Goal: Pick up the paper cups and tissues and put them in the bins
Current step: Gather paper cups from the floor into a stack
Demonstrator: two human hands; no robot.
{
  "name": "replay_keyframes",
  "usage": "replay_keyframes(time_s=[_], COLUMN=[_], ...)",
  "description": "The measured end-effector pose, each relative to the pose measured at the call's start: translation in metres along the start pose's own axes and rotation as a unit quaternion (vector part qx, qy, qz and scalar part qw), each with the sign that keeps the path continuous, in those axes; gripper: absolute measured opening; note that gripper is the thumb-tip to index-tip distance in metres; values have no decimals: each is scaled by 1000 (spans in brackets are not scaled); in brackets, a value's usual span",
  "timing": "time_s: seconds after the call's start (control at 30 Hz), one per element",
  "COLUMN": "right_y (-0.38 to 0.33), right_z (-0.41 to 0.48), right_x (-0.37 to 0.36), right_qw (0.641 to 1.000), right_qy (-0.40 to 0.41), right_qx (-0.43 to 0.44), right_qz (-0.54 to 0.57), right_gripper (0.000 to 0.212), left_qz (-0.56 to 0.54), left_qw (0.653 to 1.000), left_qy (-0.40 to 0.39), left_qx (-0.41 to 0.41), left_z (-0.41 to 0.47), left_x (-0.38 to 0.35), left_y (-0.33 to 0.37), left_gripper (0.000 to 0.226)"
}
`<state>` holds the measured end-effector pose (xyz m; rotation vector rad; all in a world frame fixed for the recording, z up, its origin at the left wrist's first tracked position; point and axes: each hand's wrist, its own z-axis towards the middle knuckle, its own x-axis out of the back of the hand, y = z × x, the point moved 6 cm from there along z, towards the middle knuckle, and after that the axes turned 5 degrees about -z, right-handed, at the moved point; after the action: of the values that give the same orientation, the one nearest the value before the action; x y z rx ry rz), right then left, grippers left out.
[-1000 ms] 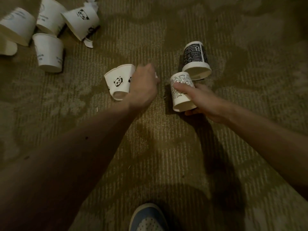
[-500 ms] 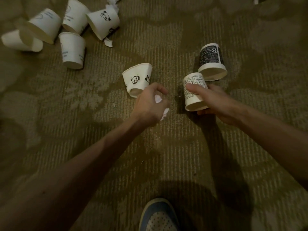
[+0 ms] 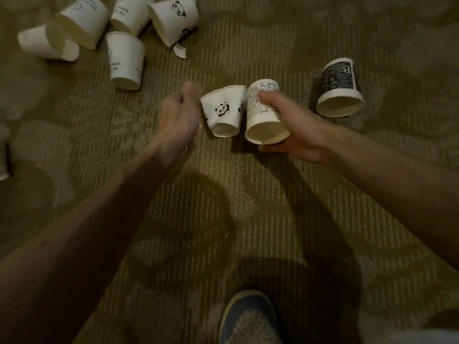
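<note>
My right hand (image 3: 295,130) grips a white doodle-printed paper cup (image 3: 260,117) lying on its side, mouth toward me. Touching its left side lies a small panda-print cup (image 3: 223,112) on the carpet. My left hand (image 3: 178,115) is blurred and sits against the panda cup's left side with its back to me; its fingers curl under, and what they hold is hidden. A black-printed cup (image 3: 340,88) lies on its side to the right. No tissue shows clearly.
Several white cups (image 3: 126,60) lie tipped in a cluster at the upper left, with a torn paper scrap (image 3: 180,50) beside them. Patterned olive carpet (image 3: 223,194) covers the floor. My blue shoe (image 3: 248,321) is at the bottom centre. No bin is in view.
My right hand carried the doodle cup left until it met the panda cup. My left hand, which pinched a white tissue, moved up to the panda cup's left side; the tissue no longer shows.
</note>
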<state>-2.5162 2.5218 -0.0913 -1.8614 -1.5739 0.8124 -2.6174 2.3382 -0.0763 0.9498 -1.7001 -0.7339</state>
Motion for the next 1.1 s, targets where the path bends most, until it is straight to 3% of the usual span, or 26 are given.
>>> replay_keyframes(time_s=[0.17, 0.6, 0.87, 1.0, 1.1], right_y=[-1, 14, 34, 38, 39], right_z=[5, -7, -30, -50, -70], right_x=[-10, 4, 18, 36, 54], right_qw=[1000, 999, 999, 1000, 997], right_qy=[-18, -20, -21, 11, 41], right_qx=[-4, -10, -28, -24, -17], right_qz=[-5, 35, 36, -7, -61], right_gripper=[38, 40, 42, 46, 50], left_qz=[26, -106, -135, -128, -96], left_qw=[997, 985, 975, 965, 959], left_qy=[-27, -112, -137, -217, -265], left_qx=[66, 83, 110, 70, 13], left_z=[2, -24, -54, -86, -112], left_x=[-11, -62, -78, -94, -105], left_y=[-14, -15, -17, -5, 9], left_gripper=[60, 24, 41, 26, 32])
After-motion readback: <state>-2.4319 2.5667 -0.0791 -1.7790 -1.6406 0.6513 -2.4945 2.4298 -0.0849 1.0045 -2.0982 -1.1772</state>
